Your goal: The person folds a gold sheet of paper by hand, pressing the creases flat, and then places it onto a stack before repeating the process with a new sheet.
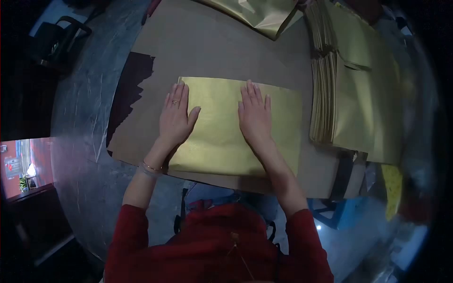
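Note:
A gold paper sheet (217, 127), seemingly folded, lies flat on the brown cardboard (198, 42) in front of me. My left hand (177, 115) rests along its left edge with the fingers stretched out and a ring on one finger. Flat on the right half of the paper lies my right hand (255, 113), its fingertips close to the far edge. Neither hand grips anything. To the right of the paper stands a thick stack of folded gold paper (363, 104), apart from both hands.
At the far edge of the table is another loose gold sheet (257, 14). A torn dark patch (127, 94) marks the cardboard's left side. Below the right side of the table stands a blue stool (337, 212). A dark chair (61, 37) is at the upper left.

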